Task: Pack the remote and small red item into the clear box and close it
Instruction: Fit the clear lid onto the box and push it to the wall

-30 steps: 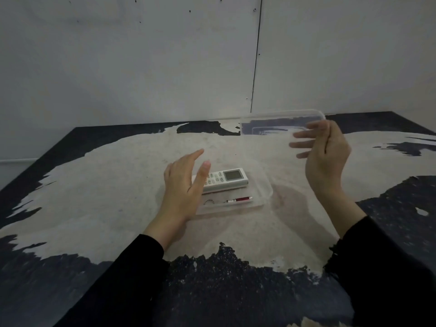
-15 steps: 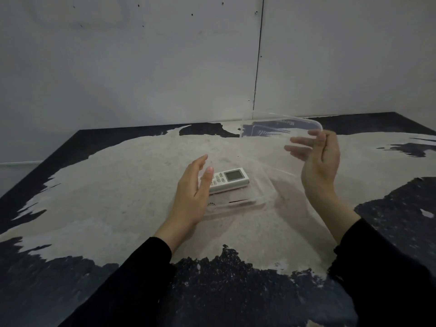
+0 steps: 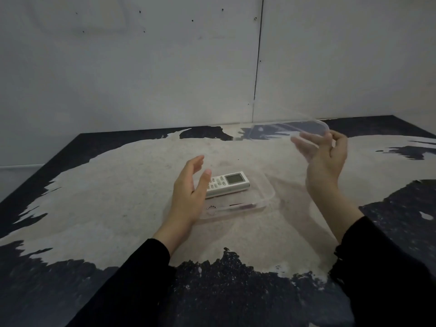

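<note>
Nearest you, both black sleeves [image 3: 132, 286] reach over the worn tabletop [image 3: 99, 185]. Your left hand [image 3: 188, 194] hovers open and empty at the clear box's [image 3: 267, 198] 9 o'clock edge. Inside the box, the small red item [image 3: 238, 205] lies along the near wall, with the white remote [image 3: 227, 184] just behind it. At 2 o'clock, your right hand [image 3: 326, 156] pinches the clear lid [image 3: 287, 131], held tilted above the box.
</note>
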A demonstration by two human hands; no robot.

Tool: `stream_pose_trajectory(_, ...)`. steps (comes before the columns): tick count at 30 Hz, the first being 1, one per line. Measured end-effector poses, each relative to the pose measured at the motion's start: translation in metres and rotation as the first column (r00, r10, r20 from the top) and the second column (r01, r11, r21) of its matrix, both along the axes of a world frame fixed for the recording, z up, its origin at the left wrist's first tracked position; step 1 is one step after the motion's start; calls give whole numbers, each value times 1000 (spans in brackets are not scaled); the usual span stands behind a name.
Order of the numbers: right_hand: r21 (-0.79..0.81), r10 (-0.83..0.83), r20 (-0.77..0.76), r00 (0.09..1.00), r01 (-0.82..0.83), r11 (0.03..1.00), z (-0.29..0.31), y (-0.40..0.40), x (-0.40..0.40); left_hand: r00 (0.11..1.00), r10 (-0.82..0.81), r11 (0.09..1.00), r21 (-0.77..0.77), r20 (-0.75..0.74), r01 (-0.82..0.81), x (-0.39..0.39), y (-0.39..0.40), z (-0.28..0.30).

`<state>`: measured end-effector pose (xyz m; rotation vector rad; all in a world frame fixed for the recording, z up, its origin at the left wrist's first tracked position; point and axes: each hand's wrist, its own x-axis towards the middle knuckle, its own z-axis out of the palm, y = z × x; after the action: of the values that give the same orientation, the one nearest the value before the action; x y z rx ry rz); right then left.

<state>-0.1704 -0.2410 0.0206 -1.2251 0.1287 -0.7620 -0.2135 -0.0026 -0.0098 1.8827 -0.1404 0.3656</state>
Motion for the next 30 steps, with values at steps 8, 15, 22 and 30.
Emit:
stream_pose_trajectory(8,-469,138,-292,946,-268,842,-22,54,-11,996,-20,994,-106,-86,11,4,7,4)
stream_pose_trajectory(15,-688,75,-557,827,-510,517,-31,43,-1,991,9,988,154,-134,12,-2,7,12)
stream_pose_trajectory(22,-713,86,-632,771,-621,326,-26,33,2,976,86,864,503,-202,28,-4,12,9)
stream_pose_trajectory(30,-881,123,-404,906,-422,214,-33,34,-3,984,39,746,660,-172,86,3,10,-8)
